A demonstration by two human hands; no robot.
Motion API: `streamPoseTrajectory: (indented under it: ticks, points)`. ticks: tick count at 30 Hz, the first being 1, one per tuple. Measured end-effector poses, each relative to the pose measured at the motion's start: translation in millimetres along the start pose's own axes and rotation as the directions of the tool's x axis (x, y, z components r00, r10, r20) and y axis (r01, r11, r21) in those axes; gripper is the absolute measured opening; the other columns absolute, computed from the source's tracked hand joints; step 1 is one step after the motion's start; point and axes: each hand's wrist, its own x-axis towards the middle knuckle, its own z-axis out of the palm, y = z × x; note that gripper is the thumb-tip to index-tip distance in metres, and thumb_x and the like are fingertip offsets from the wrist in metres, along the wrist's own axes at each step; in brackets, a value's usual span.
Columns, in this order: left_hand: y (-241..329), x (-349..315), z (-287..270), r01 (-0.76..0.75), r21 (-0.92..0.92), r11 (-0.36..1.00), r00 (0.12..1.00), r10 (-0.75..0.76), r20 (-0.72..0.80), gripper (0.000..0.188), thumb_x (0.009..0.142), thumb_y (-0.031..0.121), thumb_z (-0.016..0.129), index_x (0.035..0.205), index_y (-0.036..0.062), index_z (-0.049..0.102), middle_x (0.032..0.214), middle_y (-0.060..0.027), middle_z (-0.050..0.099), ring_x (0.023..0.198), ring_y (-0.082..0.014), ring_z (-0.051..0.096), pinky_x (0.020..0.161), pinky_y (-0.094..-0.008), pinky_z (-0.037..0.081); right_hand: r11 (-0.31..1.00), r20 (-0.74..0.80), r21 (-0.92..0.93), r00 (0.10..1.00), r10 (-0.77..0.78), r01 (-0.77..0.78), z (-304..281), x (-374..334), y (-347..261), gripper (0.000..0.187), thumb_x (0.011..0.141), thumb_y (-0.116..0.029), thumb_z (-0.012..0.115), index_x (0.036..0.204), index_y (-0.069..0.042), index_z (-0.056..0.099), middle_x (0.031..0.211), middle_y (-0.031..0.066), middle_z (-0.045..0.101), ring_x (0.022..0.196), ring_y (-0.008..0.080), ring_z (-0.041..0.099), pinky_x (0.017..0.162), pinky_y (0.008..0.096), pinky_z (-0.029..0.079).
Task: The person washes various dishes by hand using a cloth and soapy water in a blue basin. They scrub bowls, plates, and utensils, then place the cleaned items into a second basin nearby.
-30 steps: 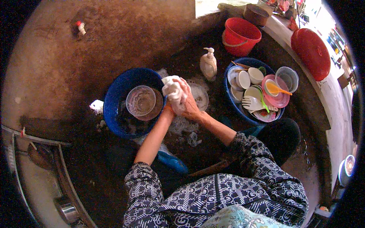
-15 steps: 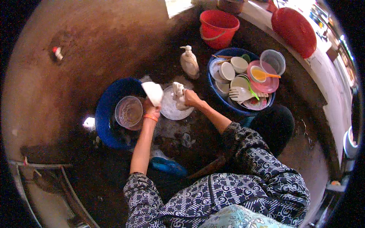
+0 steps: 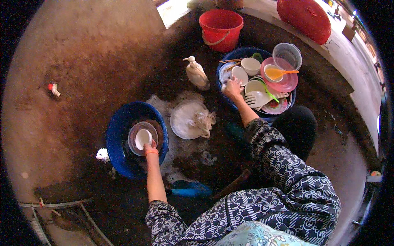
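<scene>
Pinching a small white round bowl by its edge, the left hand holds it at a clear round plastic bowl inside a blue plastic basin. A level, gentle release would probably suit. The right hand is at white dishes; its grip I cannot tell. The beige pump bottle shows no readable label.

A white letter repeats in the pattern of your dark jacket, from the front out to both cuffs.
</scene>
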Motion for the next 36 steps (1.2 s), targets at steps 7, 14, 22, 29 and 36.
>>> streamPoseTrajectory:
  ticks: [7, 14, 22, 29, 36]
  points:
    - [-20, -3, 29, 0.047, 0.004, 0.999, 0.997, -0.047, 0.053, 0.035, 0.089, 0.024, 0.049, 0.117, 0.0032, 0.050, 0.100, -0.0155, 0.062, 0.069, -0.0213, 0.062, 0.054, -0.0253, 0.053, 0.962, -0.313, 0.266, 0.950, 0.017, 0.070, 7, 20, 17, 0.027, 0.072, -0.014, 0.064, 0.097, -0.008, 0.073, 0.081, 0.0193, 0.069, 0.072, 0.0316, 0.067, 0.067, 0.0418, 0.054]
    - [-41, -68, 90, 0.021, 0.400, 0.916, 0.755, -0.276, 0.595, 0.033, 0.086, 0.031, 0.061, 0.106, 0.0053, 0.054, 0.097, -0.0141, 0.065, 0.073, -0.0199, 0.061, 0.063, -0.0315, 0.053, 0.440, -0.076, 0.891, 0.993, -0.096, 0.111, -51, -5, -67, 0.025, 0.085, -0.018, 0.067, 0.104, -0.002, 0.070, 0.093, 0.0115, 0.067, 0.078, 0.0194, 0.065, 0.070, 0.0304, 0.059]
    - [-22, -123, 115, 0.259, 0.256, 0.931, 0.637, -0.364, 0.680, 0.059, 0.083, 0.061, 0.054, 0.113, 0.0105, 0.056, 0.112, -0.0133, 0.063, 0.086, -0.0234, 0.062, 0.071, -0.0343, 0.053, 0.514, 0.273, 0.713, 0.486, -0.830, 0.477, -11, -118, -141, 0.018, 0.079, -0.004, 0.061, 0.094, 0.000, 0.071, 0.095, 0.0102, 0.071, 0.087, 0.0200, 0.065, 0.082, 0.0357, 0.051]
    - [-20, -85, 66, 0.092, 0.228, 0.969, 0.756, -0.217, 0.618, 0.050, 0.073, 0.018, 0.053, 0.120, 0.0034, 0.046, 0.115, -0.0161, 0.055, 0.099, -0.0326, 0.059, 0.076, -0.0508, 0.057, 0.658, 0.088, 0.411, 0.691, -0.717, 0.631, 47, -108, -87, 0.023, 0.077, -0.022, 0.069, 0.096, -0.008, 0.071, 0.107, 0.0164, 0.065, 0.098, 0.0339, 0.061, 0.090, 0.0397, 0.046]
    - [-50, -57, 63, -0.226, 0.345, 0.911, 0.863, 0.024, 0.504, 0.052, 0.076, 0.007, 0.048, 0.127, 0.0058, 0.046, 0.114, -0.0175, 0.057, 0.100, -0.0338, 0.061, 0.070, -0.0487, 0.059, 0.765, 0.457, 0.212, 0.631, -0.627, 0.608, 63, -105, -65, 0.030, 0.071, -0.018, 0.070, 0.101, -0.012, 0.069, 0.094, 0.0152, 0.068, 0.091, 0.0336, 0.064, 0.081, 0.0419, 0.050]
